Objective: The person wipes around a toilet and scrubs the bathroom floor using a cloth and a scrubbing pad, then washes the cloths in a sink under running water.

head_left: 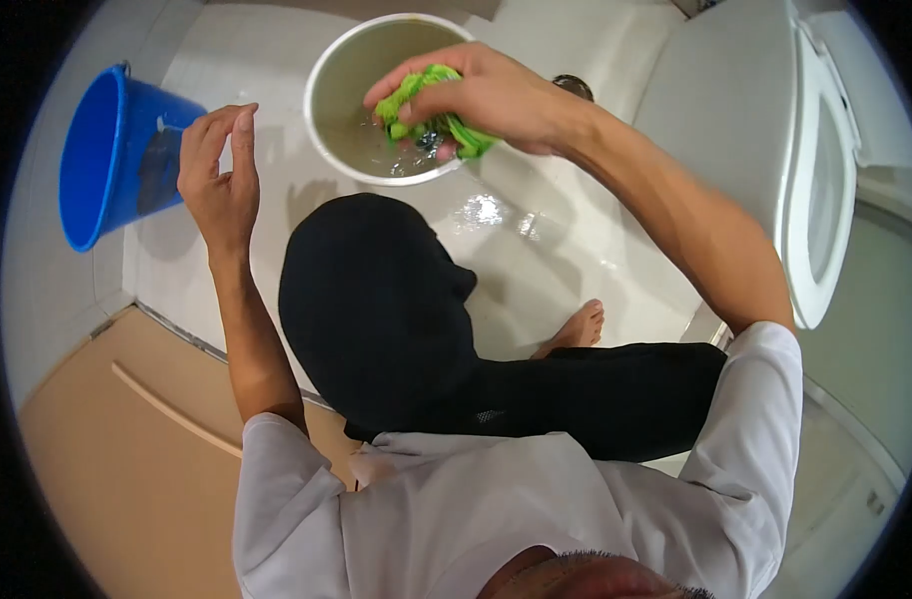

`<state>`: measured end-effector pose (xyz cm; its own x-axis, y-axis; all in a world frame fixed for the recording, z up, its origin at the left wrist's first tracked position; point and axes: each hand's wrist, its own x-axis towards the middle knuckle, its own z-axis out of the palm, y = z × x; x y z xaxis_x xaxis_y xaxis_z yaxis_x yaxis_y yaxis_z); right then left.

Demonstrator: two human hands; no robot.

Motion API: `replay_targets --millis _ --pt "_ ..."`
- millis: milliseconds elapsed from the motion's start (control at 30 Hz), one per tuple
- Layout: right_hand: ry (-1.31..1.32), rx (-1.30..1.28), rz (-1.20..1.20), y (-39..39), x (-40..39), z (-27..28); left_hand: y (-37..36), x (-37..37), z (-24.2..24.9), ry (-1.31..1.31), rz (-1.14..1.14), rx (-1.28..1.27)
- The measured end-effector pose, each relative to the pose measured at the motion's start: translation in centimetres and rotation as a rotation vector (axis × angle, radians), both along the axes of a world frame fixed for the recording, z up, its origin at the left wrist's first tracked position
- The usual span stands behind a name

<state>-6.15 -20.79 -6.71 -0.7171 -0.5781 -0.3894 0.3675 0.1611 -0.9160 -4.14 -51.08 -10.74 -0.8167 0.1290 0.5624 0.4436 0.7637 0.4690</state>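
Note:
A bunched green cloth (416, 100) is gripped in my right hand (481, 95), over the white bucket (314, 115) of cloudy water. Part of the cloth hangs below my fingers near the bucket's right rim. My left hand (219, 170) is raised beside the blue bucket (141, 160), its fingers bent and apart from the thumb, with nothing held. The blue bucket stands tilted in view, with its opening to the left.
A toilet (805, 170) with its seat stands at the right. Wet, shiny floor (536, 200) lies around the white bucket. A dark round drain (573, 86) is behind my right wrist. My bare foot (579, 327) rests on the floor, and a tan panel (126, 449) is at the lower left.

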Motion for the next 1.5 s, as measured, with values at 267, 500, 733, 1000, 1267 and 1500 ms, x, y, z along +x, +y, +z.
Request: replay_targets --millis 267,500,733,1000,1267,1500 --pt "0.374 0.410 -0.072 -4.5 -4.9 -5.9 -5.1 1.6 -1.7 -0.058 0.137 0.023" --pt "0.550 0.520 -0.154 -5.6 -6.0 -7.6 -3.8 0.2 -2.7 -0.049 0.077 0.027" --pt "0.441 0.582 -0.221 -3.6 -5.2 -3.6 0.9 -2.0 0.3 0.019 -0.092 0.058" --pt "0.087 0.071 -0.568 7.1 5.3 -0.5 14.4 -2.6 8.6 -0.534 -0.900 0.137" --pt "0.174 0.610 -0.200 27.3 25.9 -6.9 31.1 2.1 17.6 -0.072 -1.124 -0.288" --pt "0.642 1.261 -0.625 32.0 40.8 -24.3 48.0 9.4 18.3 0.387 -1.299 -0.403"
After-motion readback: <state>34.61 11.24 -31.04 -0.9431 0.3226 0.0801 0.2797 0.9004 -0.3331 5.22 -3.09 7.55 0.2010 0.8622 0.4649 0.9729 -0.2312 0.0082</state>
